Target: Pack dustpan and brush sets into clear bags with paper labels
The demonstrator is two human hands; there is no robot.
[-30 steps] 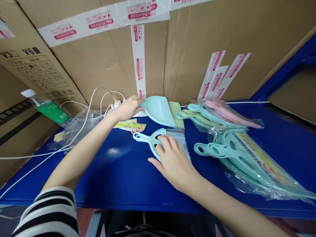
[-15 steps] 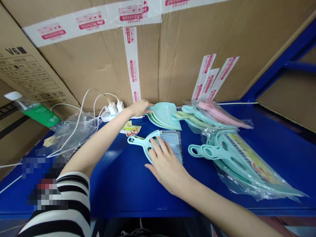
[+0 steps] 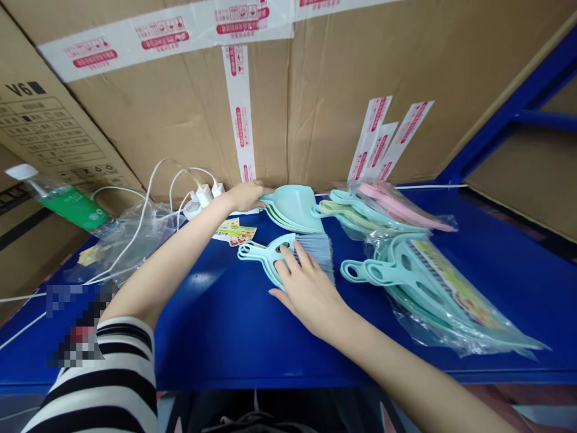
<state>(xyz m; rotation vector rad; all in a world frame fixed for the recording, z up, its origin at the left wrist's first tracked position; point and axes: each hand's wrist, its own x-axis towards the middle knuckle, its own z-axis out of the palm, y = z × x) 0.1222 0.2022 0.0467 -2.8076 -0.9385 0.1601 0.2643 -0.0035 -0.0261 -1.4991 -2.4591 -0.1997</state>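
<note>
Fingers: your right hand (image 3: 309, 288) lies flat, spread on the brush (image 3: 288, 258); your left hand (image 3: 246, 195) grips the dustpan (image 3: 293, 207).
Writing: carton (image 3: 40, 120) reads "V6".

Single head view: looks forward and down, close over blue shelf (image 3: 225, 325), facing cardboard boxes (image 3: 315, 108).

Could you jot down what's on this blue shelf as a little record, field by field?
Surface: blue shelf, cardboard boxes behind
Left hand: on the handle end of a stack of mint dustpans
Right hand: flat on a mint brush
Right side: bagged brush sets
Left side: green-labelled bottle, white chargers, loose plastic bags
</note>
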